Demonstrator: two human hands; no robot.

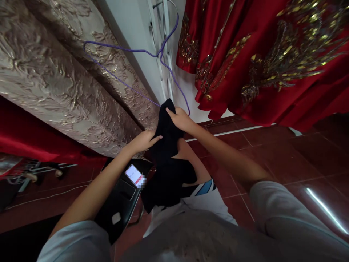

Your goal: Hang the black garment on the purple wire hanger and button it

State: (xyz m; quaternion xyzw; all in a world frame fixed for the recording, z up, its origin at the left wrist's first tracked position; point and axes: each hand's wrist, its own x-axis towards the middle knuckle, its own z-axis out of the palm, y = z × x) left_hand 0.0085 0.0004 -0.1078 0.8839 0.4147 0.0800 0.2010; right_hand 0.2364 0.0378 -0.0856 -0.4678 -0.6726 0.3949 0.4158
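A dark black garment (167, 160) hangs down in front of me over my knee. My right hand (180, 118) is closed on its top edge, just below the lower end of a purple wire hanger (141, 51). My left hand (144, 140) grips the garment's left side, thumb stretched across the cloth. The hanger hangs from a white frame (163, 40) on the wall above my hands.
Gold embossed curtain fabric (54, 72) fills the left. A red gown with gold embroidery (272, 54) hangs at the upper right. A black chair seat with a phone (135, 175) on it stands by my left knee. Dark red floor tiles (286, 153) spread to the right.
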